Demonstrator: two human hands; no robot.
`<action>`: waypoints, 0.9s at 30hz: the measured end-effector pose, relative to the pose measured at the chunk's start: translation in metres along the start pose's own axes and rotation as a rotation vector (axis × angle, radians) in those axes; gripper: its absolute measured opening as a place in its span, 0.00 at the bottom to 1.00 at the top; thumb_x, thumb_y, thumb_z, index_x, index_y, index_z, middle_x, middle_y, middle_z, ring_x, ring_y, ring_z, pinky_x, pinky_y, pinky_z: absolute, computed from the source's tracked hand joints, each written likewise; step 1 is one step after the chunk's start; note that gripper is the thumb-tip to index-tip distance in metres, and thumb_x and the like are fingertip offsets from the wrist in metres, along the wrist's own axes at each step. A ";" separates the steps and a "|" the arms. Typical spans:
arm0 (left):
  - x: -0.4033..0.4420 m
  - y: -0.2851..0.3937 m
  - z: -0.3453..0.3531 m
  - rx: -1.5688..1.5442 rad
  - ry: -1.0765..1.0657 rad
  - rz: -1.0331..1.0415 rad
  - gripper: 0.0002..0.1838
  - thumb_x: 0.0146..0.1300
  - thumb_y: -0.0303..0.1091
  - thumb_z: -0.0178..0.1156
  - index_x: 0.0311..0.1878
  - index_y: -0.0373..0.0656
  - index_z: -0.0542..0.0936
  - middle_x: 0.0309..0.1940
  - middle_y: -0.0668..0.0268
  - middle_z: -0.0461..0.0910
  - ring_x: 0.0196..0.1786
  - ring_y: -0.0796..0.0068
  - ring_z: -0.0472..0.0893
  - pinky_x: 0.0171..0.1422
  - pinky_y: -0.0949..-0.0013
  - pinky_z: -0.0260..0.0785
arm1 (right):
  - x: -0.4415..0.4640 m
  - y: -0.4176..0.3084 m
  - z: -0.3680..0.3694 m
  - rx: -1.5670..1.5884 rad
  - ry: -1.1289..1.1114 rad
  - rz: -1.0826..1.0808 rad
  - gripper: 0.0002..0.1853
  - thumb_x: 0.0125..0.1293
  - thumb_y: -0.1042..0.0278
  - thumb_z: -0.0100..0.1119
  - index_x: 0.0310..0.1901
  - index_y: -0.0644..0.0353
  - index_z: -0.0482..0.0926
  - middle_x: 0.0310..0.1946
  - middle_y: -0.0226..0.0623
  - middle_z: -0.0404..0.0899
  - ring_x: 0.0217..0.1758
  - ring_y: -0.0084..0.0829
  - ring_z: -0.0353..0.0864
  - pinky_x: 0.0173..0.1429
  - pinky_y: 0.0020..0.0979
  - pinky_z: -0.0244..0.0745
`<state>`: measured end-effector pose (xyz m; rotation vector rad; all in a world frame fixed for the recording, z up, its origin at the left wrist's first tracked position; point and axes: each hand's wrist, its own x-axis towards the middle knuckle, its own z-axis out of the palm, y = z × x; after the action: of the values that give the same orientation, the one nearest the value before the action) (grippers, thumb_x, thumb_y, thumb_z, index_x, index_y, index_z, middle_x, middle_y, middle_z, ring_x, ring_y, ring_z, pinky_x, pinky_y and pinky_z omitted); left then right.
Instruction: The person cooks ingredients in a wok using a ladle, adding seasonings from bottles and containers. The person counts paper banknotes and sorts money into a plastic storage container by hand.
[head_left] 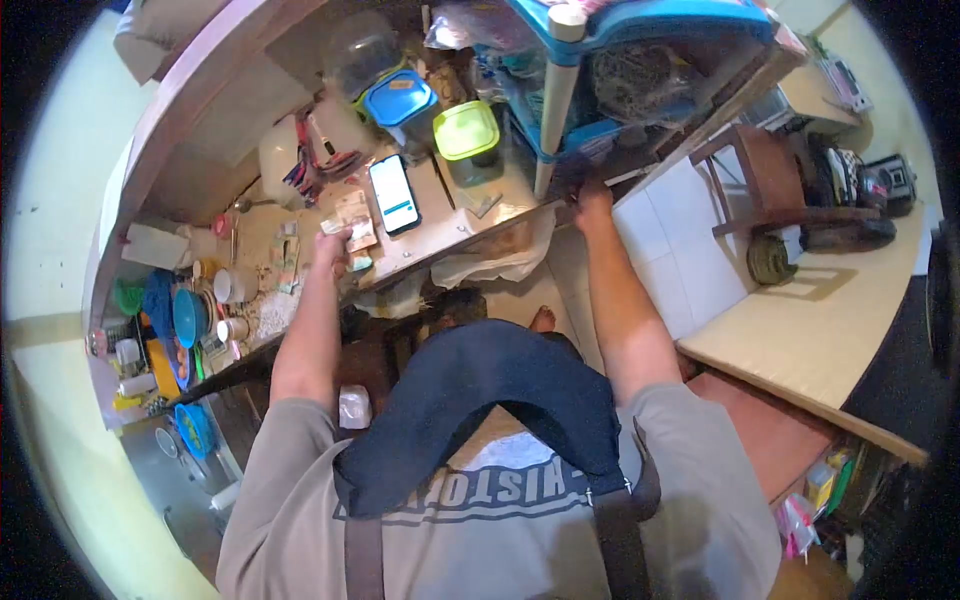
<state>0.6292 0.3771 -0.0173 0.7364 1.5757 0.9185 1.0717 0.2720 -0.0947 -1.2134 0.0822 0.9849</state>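
Observation:
My left hand is at the front edge of the wooden desk, its fingers closed at the side of some paper banknotes. Just right of the notes lies a phone with a lit white screen. More small notes lie farther left on the desk. My right hand is at the desk's right end, beside the foot of the blue shelf rack; its fingers are in shadow, and whatever they touch is too dark to make out.
Behind the phone stand a blue-lidded container and a green-lidded one. The blue rack rises at the back right. Cups and bowls crowd the left. A wooden chair and another table stand right.

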 end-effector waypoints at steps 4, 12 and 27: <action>-0.007 0.015 0.000 0.193 0.057 -0.032 0.13 0.54 0.18 0.59 0.44 0.37 0.75 0.35 0.61 0.80 0.36 0.67 0.81 0.40 0.66 0.76 | -0.048 -0.032 -0.008 -0.274 0.117 -0.035 0.10 0.65 0.62 0.49 0.29 0.57 0.72 0.21 0.30 0.70 0.20 0.25 0.68 0.24 0.29 0.67; 0.036 -0.010 -0.017 0.083 0.074 -0.071 0.15 0.57 0.20 0.58 0.48 0.37 0.71 0.35 0.61 0.79 0.32 0.65 0.81 0.33 0.58 0.78 | -0.096 -0.042 -0.072 -0.257 0.121 -0.027 0.13 0.63 0.59 0.57 0.28 0.59 0.73 0.18 0.27 0.68 0.17 0.18 0.66 0.19 0.23 0.67; 0.033 -0.012 -0.023 0.111 0.006 -0.028 0.18 0.58 0.25 0.59 0.52 0.40 0.71 0.42 0.60 0.78 0.38 0.63 0.82 0.31 0.59 0.80 | -0.040 -0.080 -0.008 -1.769 -0.273 -0.674 0.19 0.56 0.64 0.52 0.50 0.59 0.77 0.48 0.50 0.77 0.51 0.49 0.76 0.56 0.40 0.71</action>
<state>0.6008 0.3948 -0.0419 0.7881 1.6486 0.8184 1.1047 0.2409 -0.0167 -2.3563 -1.6120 0.4170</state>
